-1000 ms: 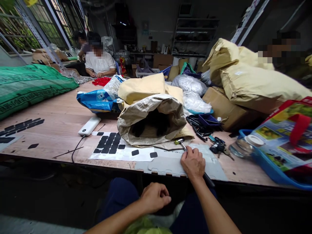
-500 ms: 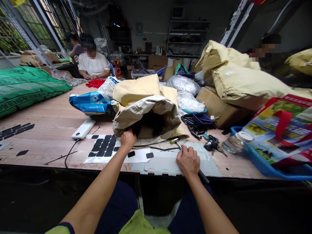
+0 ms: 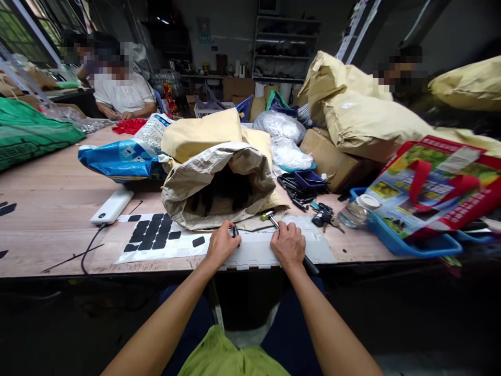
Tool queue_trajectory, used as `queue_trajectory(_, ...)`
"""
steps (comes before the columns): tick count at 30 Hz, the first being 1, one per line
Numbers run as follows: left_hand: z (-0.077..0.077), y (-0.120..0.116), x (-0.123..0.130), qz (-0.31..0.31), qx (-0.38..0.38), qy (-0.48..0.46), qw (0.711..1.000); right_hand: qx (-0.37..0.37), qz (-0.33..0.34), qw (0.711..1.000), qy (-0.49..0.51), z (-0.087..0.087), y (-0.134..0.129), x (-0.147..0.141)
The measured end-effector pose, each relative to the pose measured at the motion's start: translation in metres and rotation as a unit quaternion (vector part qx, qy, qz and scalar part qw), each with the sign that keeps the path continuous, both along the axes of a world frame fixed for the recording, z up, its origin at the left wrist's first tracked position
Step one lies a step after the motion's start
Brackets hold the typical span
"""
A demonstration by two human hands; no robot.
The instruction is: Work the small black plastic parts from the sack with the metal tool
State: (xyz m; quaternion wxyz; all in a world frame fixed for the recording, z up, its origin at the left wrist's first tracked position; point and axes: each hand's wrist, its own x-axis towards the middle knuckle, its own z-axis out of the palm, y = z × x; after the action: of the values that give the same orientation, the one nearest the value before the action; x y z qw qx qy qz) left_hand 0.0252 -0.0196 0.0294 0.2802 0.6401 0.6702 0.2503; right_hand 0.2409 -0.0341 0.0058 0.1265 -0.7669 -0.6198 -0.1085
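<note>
My left hand (image 3: 222,242) is closed on a small black part (image 3: 235,231) held over the grey board (image 3: 252,257); its exact kind is not clear. Wrapped round the shaft of a hammer (image 3: 311,266), my right hand (image 3: 288,242) rests at the board's right side. The hammer's head, with a yellow-green end, lies by the mouth of a paper-lined sack (image 3: 176,193). Dark pieces fill the inside of the sack, too shadowed to make out. Left of my hands lies a white sheet with black rounded stickers (image 3: 151,232).
A white power bank (image 3: 112,207) with a cable lies at left. To the right are black parts by a dark tray (image 3: 310,180), keys (image 3: 333,223), a jar (image 3: 354,213) and a blue basket (image 3: 395,237) holding a printed bag. Co-workers sit farther back.
My left hand has come out of the sack's mouth toward me and to the right, bringing a small black part. My right hand keeps hold of the hammer. The view has shifted right.
</note>
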Motion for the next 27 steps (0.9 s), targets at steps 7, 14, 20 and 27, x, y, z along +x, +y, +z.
queue_trajectory(7,0.003,0.014,-0.026,-0.153,0.091,0.031,0.984,0.005,-0.001,1.0,0.009,-0.002,0.001,0.0)
queue_trajectory(14,-0.005,0.026,-0.028,-0.282,0.123,0.119,0.944,-0.004,-0.002,1.0,0.011,-0.001,0.0,0.001)
queue_trajectory(20,-0.016,0.019,-0.034,-0.289,0.117,0.037,0.949,0.0,-0.002,1.0,0.012,-0.001,0.0,0.001)
queue_trajectory(27,-0.026,0.015,-0.038,-0.252,0.117,-0.036,0.96,-0.001,-0.006,1.0,0.011,-0.001,0.0,0.0)
